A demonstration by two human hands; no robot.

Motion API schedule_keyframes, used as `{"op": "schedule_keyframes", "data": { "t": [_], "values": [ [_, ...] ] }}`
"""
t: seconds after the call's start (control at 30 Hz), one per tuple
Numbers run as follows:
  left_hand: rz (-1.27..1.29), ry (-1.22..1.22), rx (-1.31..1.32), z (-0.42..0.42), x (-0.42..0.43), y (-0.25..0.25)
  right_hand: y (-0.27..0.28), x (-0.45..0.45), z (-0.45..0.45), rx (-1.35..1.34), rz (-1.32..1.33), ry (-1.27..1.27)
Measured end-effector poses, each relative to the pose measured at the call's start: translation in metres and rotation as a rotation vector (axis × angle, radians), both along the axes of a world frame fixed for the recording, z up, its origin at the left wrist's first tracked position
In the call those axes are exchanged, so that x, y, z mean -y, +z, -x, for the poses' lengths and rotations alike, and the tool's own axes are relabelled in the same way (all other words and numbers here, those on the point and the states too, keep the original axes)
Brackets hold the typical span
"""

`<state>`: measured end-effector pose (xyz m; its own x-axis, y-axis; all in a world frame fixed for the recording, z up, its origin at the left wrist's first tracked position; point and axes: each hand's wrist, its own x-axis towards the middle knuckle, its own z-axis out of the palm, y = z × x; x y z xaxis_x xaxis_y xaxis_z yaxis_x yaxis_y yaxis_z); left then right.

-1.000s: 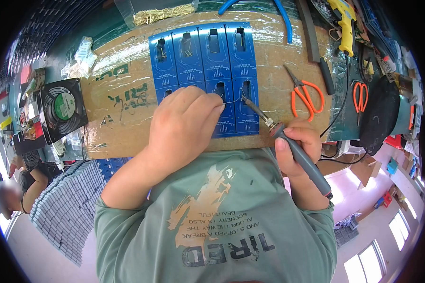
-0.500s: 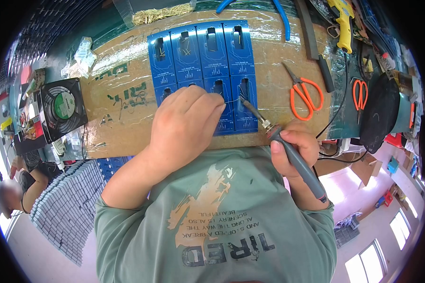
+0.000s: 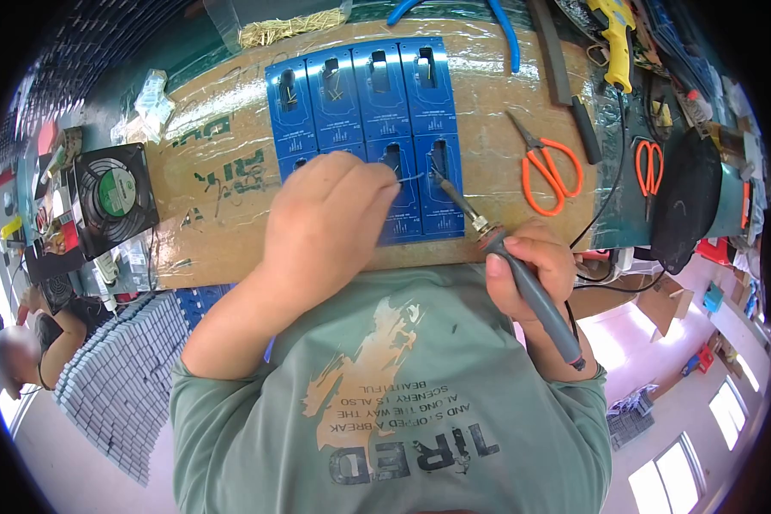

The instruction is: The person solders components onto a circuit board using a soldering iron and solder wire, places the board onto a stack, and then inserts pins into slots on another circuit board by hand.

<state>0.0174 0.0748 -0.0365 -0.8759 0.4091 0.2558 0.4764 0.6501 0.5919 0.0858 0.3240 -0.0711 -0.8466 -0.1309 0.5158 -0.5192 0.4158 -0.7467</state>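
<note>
- Head view, the main piece: the joined blue boards [image 3: 385,116] lie flat on the brown sheet [image 3: 214,253] in front of the person, whose body is at 6 o'clock. Thin yellowish pins [image 3: 335,88] show in some openings of the far row.
- Left hand [image 3: 330,201]: over the boards' 7 o'clock side, hiding part of the near row. Thumb and forefinger look pinched together on a thin wire [image 3: 411,179], which points toward 3 o'clock.
- Right hand [image 3: 535,265]: fingers wrapped around the soldering iron [image 3: 540,308], its handle slanting back toward 5 o'clock. Its tip is at the opening of the near-row board at the boards' 4 o'clock; whether it touches metal there is too small to tell.
- Step in hand: this looks like soldering at that opening, the wire fed from 9 o'clock and the heat from 5.
- Next move, as I judge it: it calls for a steady iron and a slight push of the wire, so that both meet on one spot; contact between them cannot be made out.
- Around the boards: orange-handled cutters [image 3: 552,176] at 3 o'clock, yellow glue gun [image 3: 617,38] at 2, bag of pins [image 3: 291,32] at 11, fan [image 3: 116,193] at 9.
</note>
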Motion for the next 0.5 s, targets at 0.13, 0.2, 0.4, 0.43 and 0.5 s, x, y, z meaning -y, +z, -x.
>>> {"op": "schedule_keyframes", "data": {
  "t": [0.13,0.2,0.4,0.43,0.5],
  "values": [
    [0.066,0.108,-0.045,0.005,0.022,0.007,-0.006,-0.016,-0.006,0.001,0.056,-0.123],
    [0.113,0.289,0.031,0.005,0.042,0.014,0.003,-0.037,-0.001,0.003,0.089,-0.262],
    [0.209,0.425,0.052,0.005,0.095,0.019,0.029,-0.121,0.034,-0.079,0.142,-0.795],
    [0.216,0.435,0.056,0.005,0.102,0.019,0.038,-0.135,0.041,-0.074,0.142,-0.915],
    [0.241,0.468,0.065,0.004,0.112,0.021,0.06,-0.146,0.051,-0.062,0.324,-0.995]
  ]
}}
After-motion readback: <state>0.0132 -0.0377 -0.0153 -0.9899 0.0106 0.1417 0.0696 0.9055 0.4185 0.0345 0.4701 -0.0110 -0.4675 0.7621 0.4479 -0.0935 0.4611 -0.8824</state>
